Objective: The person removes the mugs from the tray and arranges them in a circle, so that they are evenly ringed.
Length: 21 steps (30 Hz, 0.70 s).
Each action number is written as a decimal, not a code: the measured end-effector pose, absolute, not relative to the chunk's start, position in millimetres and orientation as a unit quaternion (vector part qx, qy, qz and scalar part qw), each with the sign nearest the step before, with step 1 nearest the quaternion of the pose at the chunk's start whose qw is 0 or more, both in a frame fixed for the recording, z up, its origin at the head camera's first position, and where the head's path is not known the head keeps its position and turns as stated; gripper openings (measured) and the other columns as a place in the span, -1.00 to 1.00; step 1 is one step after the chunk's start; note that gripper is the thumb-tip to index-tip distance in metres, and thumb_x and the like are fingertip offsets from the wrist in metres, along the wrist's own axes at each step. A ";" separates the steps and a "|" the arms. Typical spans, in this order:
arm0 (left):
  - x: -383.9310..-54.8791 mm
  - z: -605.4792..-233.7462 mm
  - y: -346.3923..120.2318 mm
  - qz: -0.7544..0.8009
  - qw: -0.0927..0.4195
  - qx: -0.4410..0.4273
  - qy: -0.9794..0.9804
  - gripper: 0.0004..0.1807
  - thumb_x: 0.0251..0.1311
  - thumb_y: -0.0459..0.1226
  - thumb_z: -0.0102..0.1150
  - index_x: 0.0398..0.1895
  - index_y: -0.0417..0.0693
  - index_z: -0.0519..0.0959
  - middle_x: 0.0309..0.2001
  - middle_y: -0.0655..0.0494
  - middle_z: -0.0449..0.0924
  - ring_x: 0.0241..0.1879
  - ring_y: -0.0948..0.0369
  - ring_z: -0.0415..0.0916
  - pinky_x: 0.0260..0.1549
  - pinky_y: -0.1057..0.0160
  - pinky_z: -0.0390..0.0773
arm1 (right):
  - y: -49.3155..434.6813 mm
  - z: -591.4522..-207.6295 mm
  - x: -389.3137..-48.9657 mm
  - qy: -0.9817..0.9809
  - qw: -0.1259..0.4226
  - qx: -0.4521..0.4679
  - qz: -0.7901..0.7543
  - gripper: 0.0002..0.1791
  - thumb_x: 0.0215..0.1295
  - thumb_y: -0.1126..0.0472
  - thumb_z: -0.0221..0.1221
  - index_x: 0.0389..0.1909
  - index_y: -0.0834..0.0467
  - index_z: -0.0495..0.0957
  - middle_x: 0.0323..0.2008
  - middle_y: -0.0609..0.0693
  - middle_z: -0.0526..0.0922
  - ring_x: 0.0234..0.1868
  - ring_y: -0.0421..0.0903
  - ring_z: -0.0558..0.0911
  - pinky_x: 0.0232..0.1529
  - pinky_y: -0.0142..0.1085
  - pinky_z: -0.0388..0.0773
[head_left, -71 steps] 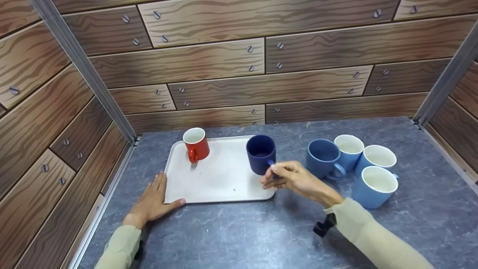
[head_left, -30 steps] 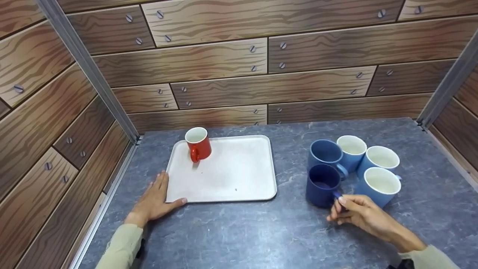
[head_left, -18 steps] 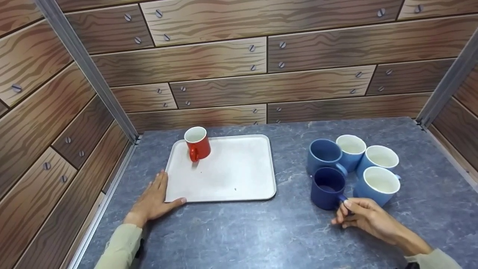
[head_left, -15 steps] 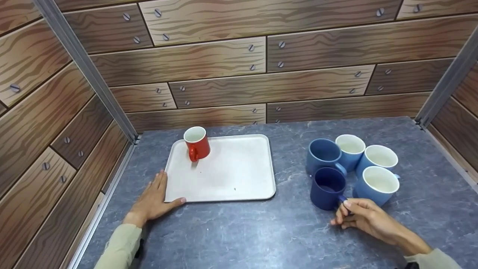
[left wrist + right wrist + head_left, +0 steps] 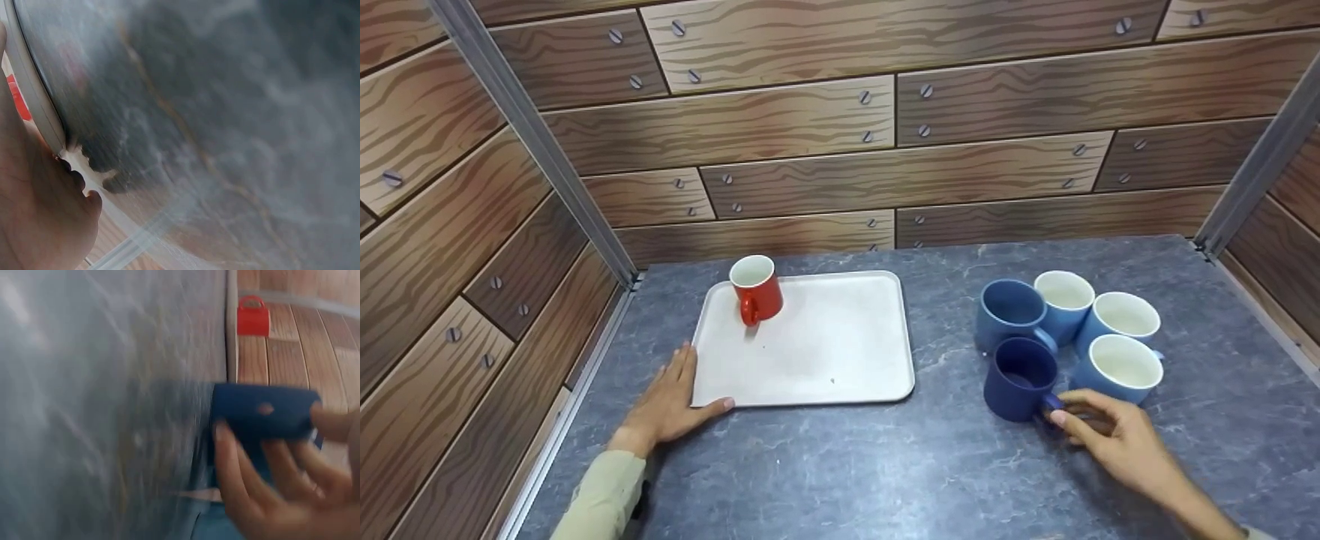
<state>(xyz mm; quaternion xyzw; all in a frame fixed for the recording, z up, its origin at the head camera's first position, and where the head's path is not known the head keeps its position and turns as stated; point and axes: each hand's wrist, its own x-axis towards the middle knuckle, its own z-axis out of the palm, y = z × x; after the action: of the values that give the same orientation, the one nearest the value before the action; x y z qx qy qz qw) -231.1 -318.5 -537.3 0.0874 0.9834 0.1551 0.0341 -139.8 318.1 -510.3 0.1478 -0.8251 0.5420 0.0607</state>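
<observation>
A dark blue mug point(image 5: 1020, 382) stands upright on the table, right of the tray. My right hand point(image 5: 1114, 435) is at its handle, with thumb and fingertips spread loosely beside it. In the right wrist view the fingers point(image 5: 230, 461) are apart from the thumb, near the mug's side point(image 5: 247, 405). My left hand point(image 5: 664, 405) lies against the lower left corner of a white tray point(image 5: 825, 352), fingers straight along its edge and thumb by the front rim. On the tray's back left stands a red mug point(image 5: 761, 296) with a white inside.
A medium blue mug point(image 5: 1006, 319) stands just behind the dark blue one. Several light blue mugs with white insides, such as the front one point(image 5: 1110, 382), cluster to the right. Wood-patterned panels point(image 5: 810, 120) close off the back and sides of the grey table point(image 5: 840, 480).
My right hand has carried the dark blue mug from over the tray's right side to the table beside the blue mugs. Its fingers have since loosened at the handle. The left hand stays put.
</observation>
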 end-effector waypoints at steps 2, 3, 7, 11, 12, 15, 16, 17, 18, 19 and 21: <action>-230.8 -536.9 -318.8 0.155 0.033 0.087 0.984 0.39 0.27 0.49 0.11 0.70 -0.39 -0.15 0.73 -0.33 -0.23 0.72 -0.25 -0.23 0.68 -0.25 -0.11 | 311.1 -508.6 -134.1 -0.847 0.125 0.113 0.504 -0.74 0.35 0.49 0.36 0.03 0.43 0.71 -0.17 0.23 0.85 -0.31 -0.34 0.82 -0.35 -0.40 0.78; -230.6 -537.0 -318.9 0.154 0.032 0.087 0.984 0.39 0.27 0.49 0.11 0.70 -0.39 -0.15 0.73 -0.33 -0.22 0.72 -0.25 -0.23 0.68 -0.25 -0.11 | 308.4 -507.8 -132.4 -0.855 0.151 0.102 0.485 -0.73 0.29 0.50 0.40 0.01 0.40 0.74 -0.19 0.26 0.84 -0.33 -0.40 0.79 -0.37 -0.46 0.75; -229.6 -537.9 -318.3 0.152 0.033 0.088 0.984 0.39 0.27 0.50 0.10 0.70 -0.40 -0.15 0.73 -0.34 -0.22 0.72 -0.25 -0.22 0.68 -0.24 -0.10 | 303.5 -505.9 -133.4 -0.875 0.230 0.105 0.413 -0.70 0.14 0.54 0.48 -0.06 0.37 0.80 -0.27 0.30 0.83 -0.37 -0.61 0.67 -0.41 -0.68 0.61; -229.7 -538.6 -317.5 0.151 0.034 0.090 0.984 0.39 0.27 0.50 0.10 0.70 -0.40 -0.15 0.73 -0.34 -0.23 0.72 -0.25 -0.22 0.68 -0.24 -0.10 | 305.2 -505.5 -140.8 -0.884 0.303 0.122 0.334 -0.69 0.05 0.53 0.54 -0.13 0.31 0.84 -0.31 0.22 0.85 -0.37 -0.68 0.56 -0.45 -0.72 0.52; -229.8 -538.5 -317.3 0.152 0.033 0.090 0.984 0.39 0.27 0.50 0.10 0.70 -0.40 -0.14 0.72 -0.34 -0.22 0.72 -0.25 -0.22 0.68 -0.24 -0.10 | 306.1 -505.5 -142.8 -0.884 0.319 0.127 0.317 -0.68 0.03 0.53 0.54 -0.15 0.29 0.85 -0.30 0.20 0.86 -0.36 -0.67 0.56 -0.44 -0.72 0.51; -230.3 -538.5 -317.3 0.155 0.032 0.091 0.983 0.39 0.26 0.50 0.11 0.70 -0.40 -0.14 0.72 -0.34 -0.22 0.72 -0.24 -0.22 0.68 -0.24 -0.10 | 307.4 -504.6 -148.1 -0.882 0.359 0.138 0.272 -0.67 -0.03 0.55 0.55 -0.19 0.26 0.86 -0.30 0.13 0.87 -0.35 -0.57 0.63 -0.38 -0.71 0.53; -230.5 -538.6 -317.5 0.155 0.031 0.091 0.983 0.39 0.26 0.50 0.11 0.70 -0.41 -0.14 0.72 -0.34 -0.22 0.72 -0.24 -0.22 0.68 -0.24 -0.10 | 307.5 -504.1 -149.8 -0.881 0.370 0.141 0.258 -0.67 -0.05 0.56 0.54 -0.20 0.26 0.86 -0.30 0.11 0.87 -0.36 -0.48 0.68 -0.36 -0.66 0.56; -230.6 -538.7 -317.7 0.155 0.031 0.091 0.983 0.39 0.26 0.49 0.12 0.70 -0.41 -0.14 0.72 -0.34 -0.22 0.72 -0.24 -0.22 0.68 -0.24 -0.10 | 307.3 -503.5 -151.4 -0.881 0.379 0.146 0.244 -0.66 -0.06 0.57 0.54 -0.21 0.27 0.86 -0.31 0.11 0.87 -0.37 -0.37 0.74 -0.35 -0.59 0.61; -230.7 -538.8 -317.9 0.155 0.032 0.091 0.983 0.39 0.27 0.49 0.12 0.70 -0.41 -0.14 0.72 -0.34 -0.23 0.72 -0.23 -0.22 0.69 -0.24 -0.10 | 307.0 -502.8 -152.8 -0.881 0.385 0.150 0.232 -0.67 -0.06 0.58 0.53 -0.22 0.27 0.86 -0.31 0.11 0.87 -0.38 -0.25 0.78 -0.33 -0.49 0.67; -230.9 -539.1 -318.2 0.155 0.033 0.091 0.983 0.39 0.27 0.49 0.12 0.70 -0.41 -0.15 0.72 -0.34 -0.23 0.72 -0.24 -0.22 0.69 -0.24 -0.11 | 306.3 -501.8 -154.0 -0.881 0.389 0.152 0.223 -0.67 -0.05 0.58 0.52 -0.22 0.27 0.86 -0.31 0.11 0.87 -0.39 -0.13 0.81 -0.32 -0.37 0.70; -231.0 -539.4 -318.5 0.154 0.033 0.092 0.983 0.39 0.27 0.49 0.12 0.70 -0.41 -0.15 0.72 -0.34 -0.23 0.72 -0.24 -0.22 0.69 -0.24 -0.11 | 304.9 -500.5 -156.2 -0.881 0.393 0.154 0.212 -0.69 -0.01 0.59 0.49 -0.23 0.25 0.86 -0.31 0.12 0.87 -0.38 0.07 0.84 -0.31 -0.11 0.72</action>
<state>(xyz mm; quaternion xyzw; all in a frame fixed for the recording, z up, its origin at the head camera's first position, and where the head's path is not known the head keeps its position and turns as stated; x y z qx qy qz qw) -231.0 -318.5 -539.4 0.0917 0.9833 0.1538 0.0326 -156.2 304.9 -500.5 0.1540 -0.8815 0.2115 0.3931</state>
